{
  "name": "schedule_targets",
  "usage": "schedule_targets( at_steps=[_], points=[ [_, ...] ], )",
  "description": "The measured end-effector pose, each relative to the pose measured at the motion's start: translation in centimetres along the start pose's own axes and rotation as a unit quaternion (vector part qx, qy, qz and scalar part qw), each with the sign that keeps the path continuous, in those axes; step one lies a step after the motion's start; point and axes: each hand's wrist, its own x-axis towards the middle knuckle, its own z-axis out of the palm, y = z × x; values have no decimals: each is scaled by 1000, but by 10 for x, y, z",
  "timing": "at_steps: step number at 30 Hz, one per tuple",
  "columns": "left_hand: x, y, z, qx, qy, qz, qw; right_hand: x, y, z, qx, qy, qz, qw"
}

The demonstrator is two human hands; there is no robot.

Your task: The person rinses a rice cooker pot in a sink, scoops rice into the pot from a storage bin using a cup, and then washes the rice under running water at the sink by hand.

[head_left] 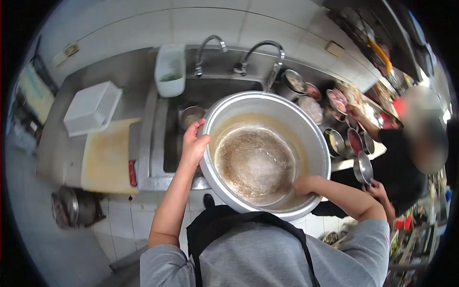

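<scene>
Metal pot point(217, 107), centre of view, below the running tap point(278, 51) at 12 o'clock. Left hand point(195, 146) clamped on its rim at 9 o'clock; right hand point(306, 184) inside at 4 o'clock, finger closure indiscernible.

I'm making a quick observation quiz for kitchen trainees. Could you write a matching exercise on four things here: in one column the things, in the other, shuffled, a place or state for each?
Things
1. Left hand
2. Tub
3. Right hand
4. Board

Places and states
A. Stained, left of the sink
B. Down inside the pot
C. On the pot's rim
D. Behind the sink, with something green inside

Pairs: 1-C, 2-D, 3-B, 4-A
</scene>
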Motion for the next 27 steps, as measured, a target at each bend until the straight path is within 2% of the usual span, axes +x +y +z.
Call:
schedule_targets(
  at_steps=[1,3,5,6,7,8,9,10,11,14,15,16,17,18,19,20,22,25,27],
  points=[
    [-11,5,-7,6,17,6,1000,0,-19,-10,4,-14,-149,989],
    [-29,10,-22,12,41,15,999,0,-77,-25,82,0,-283,956],
    [-51,26,-31,23,65,12,998,5,-134,-42,161,27,-278,947],
    [-59,32,-36,24,73,11,997,25,-157,-46,165,93,-311,931],
    [-66,33,-43,29,70,16,997,37,-181,-64,169,130,-289,933],
    [-71,34,-50,38,71,28,996,49,-205,-89,228,175,-274,918],
    [-77,34,-56,47,72,39,996,87,-223,-109,336,220,-218,889],
    [-82,34,-61,54,72,49,995,69,-241,-141,398,314,-160,847],
    [-89,40,-64,44,77,54,995,116,-242,-166,379,400,-175,816],
    [-90,44,-92,32,56,84,994,133,-263,-181,495,416,-163,745],
    [-88,47,-102,26,63,82,994,122,-268,-160,409,332,-200,826],
    [-86,51,-111,20,68,76,995,111,-274,-138,312,250,-250,882],
    [-83,55,-119,12,73,72,995,85,-275,-117,230,230,-249,912],
    [-80,59,-128,9,75,64,995,56,-266,-102,158,169,-271,934],
    [-77,64,-136,6,76,56,996,61,-246,-80,122,123,-308,935],
    [-75,68,-143,4,77,46,996,39,-229,-82,86,43,-305,947],
    [-71,73,-153,8,76,38,996,45,-189,-65,3,15,-313,950],
    [-60,77,-161,11,58,25,998,45,-218,-92,10,-59,-289,955],
    [-59,76,-164,3,47,27,999,63,-275,-111,194,65,-258,944]
  ],
)
